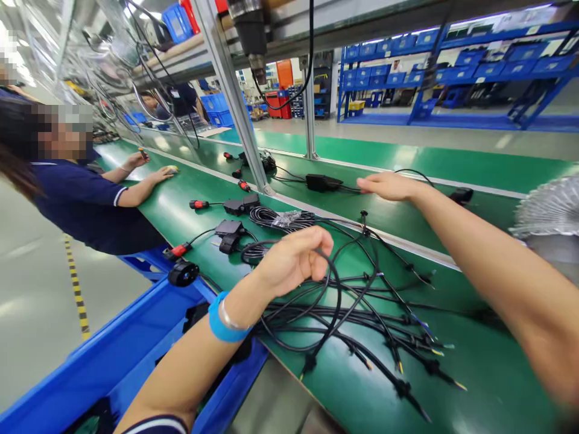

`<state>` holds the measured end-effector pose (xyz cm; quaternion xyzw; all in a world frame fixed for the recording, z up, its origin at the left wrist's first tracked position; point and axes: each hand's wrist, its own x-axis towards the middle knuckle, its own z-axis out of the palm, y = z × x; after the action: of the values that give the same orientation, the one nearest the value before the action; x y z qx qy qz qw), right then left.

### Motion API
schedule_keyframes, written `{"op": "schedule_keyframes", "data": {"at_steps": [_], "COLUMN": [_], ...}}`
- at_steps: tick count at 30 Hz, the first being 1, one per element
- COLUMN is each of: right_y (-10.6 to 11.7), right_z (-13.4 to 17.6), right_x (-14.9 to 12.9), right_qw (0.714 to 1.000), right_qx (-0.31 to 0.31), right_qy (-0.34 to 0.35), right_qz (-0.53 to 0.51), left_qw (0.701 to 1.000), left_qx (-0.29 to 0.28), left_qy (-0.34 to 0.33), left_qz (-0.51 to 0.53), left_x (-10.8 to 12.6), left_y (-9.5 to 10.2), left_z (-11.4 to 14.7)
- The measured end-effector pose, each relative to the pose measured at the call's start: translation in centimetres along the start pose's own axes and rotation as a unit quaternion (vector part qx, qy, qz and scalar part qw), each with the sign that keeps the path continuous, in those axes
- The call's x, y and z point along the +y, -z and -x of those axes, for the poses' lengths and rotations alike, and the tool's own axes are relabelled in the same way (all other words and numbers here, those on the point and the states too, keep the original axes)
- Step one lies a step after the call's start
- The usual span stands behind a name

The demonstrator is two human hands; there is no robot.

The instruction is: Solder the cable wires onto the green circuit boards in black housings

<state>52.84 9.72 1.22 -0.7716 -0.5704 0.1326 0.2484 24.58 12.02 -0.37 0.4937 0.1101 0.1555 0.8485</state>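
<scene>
My left hand [301, 259], with a blue band and a metal bangle on its wrist, is closed round a black cable [337, 295] that loops down below the fingers. Under and beyond it, a tangle of black cables [362, 319] with black grommets and bare coloured wire ends spreads over the green bench. My right hand [386, 185] reaches past the metal rail, its fingertips pinched at the thin cable of a black box [322, 182] on the far green surface. The fingers partly hide that cable. Coiled cables [283, 220] with black boxes and red-black connectors [181, 250] lie left of my left hand.
A blue bin [136, 337] stands against the near edge of the bench. An upright metal post [235, 102] rises behind the coils, and a power driver [251, 36] hangs overhead. A silvery finned part [549, 211] sits at right. A co-worker [76, 187] works at left.
</scene>
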Motion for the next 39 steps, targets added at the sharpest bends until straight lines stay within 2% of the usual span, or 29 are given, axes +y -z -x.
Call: {"op": "schedule_keyframes", "data": {"at_steps": [2, 4, 5, 6, 7, 9, 10, 11, 13, 15, 17, 19, 22, 24, 27, 29, 32, 35, 39], "right_y": [-1.3, -2.1, -2.1, -2.0, -1.7, -1.2, -1.4, -1.8, -3.8, -6.5, -8.9, -10.3, -10.7, -10.8, -11.7, -12.7, -14.1, -14.9, -15.5], "right_z": [3.4, 7.4, 9.2, 10.7, 11.7, 12.5, 12.4, 12.0, 11.1, 10.4, 10.6, 11.8, 14.8, 16.7, 18.7, 19.4, 20.2, 21.1, 22.3], "right_x": [-3.7, -6.6, -7.5, -8.0, -8.1, -7.3, -6.5, -5.7, -4.2, -3.1, -2.4, -2.0, -1.5, -1.3, -1.4, -1.8, -2.6, -3.2, -3.8], "right_qw": [0.992, 0.945, 0.929, 0.924, 0.936, 0.972, 0.982, 0.982, 0.961, 0.943, 0.927, 0.909, 0.899, 0.902, 0.911, 0.916, 0.918, 0.916, 0.909], "right_qx": [-0.099, -0.23, -0.249, -0.241, -0.205, -0.121, -0.105, -0.11, -0.151, -0.195, -0.237, -0.27, -0.264, -0.24, -0.232, -0.217, -0.154, -0.105, -0.07], "right_qy": [0.062, 0.172, 0.187, 0.189, 0.172, 0.143, 0.144, 0.153, 0.172, 0.178, 0.179, 0.189, 0.208, 0.206, 0.18, 0.158, 0.135, 0.118, 0.117], "right_qz": [-0.057, -0.159, -0.2, -0.229, -0.231, -0.143, -0.06, 0.027, 0.157, 0.205, 0.231, 0.254, 0.28, 0.292, 0.29, 0.298, 0.338, 0.369, 0.394], "left_qw": [0.999, 0.997, 0.995, 0.993, 0.991, 0.988, 0.985, 0.981, 0.969, 0.959, 0.948, 0.946, 0.941, 0.905, 0.838, 0.782, 0.699, 0.621, 0.545], "left_qx": [0.001, 0.018, 0.028, 0.037, 0.045, 0.076, 0.102, 0.131, 0.188, 0.226, 0.267, 0.297, 0.325, 0.352, 0.38, 0.358, 0.307, 0.334, 0.438], "left_qy": [-0.037, -0.066, -0.077, -0.083, -0.082, -0.062, -0.047, -0.032, -0.012, 0.005, 0.013, 0.013, -0.002, -0.022, -0.064, -0.083, -0.064, -0.025, -0.009], "left_qz": [0.014, 0.042, 0.061, 0.079, 0.095, 0.12, 0.131, 0.142, 0.162, 0.171, 0.173, 0.129, -0.094, -0.239, -0.386, -0.502, -0.642, -0.708, -0.715], "left_x": [1.3, 2.5, 2.9, 3.0, 2.9, 1.8, 0.8, -0.4, -2.9, -5.2, -6.8, -7.6, -8.3, -8.7, -8.4, -7.5, -5.8, -4.7, -3.6], "left_y": [-1.4, -2.5, -2.9, -3.0, -3.0, -2.6, -2.3, -2.0, -1.4, -0.8, -0.1, 0.6, 2.1, 3.0, 4.2, 5.1, 6.8, 8.8, 11.3], "left_z": [-0.9, -1.3, -1.2, -1.0, -0.5, 1.4, 2.8, 4.4, 7.8, 11.0, 13.0, 13.4, 11.4, 9.5, 7.9, 8.0, 8.8, 8.9, 8.6]}}
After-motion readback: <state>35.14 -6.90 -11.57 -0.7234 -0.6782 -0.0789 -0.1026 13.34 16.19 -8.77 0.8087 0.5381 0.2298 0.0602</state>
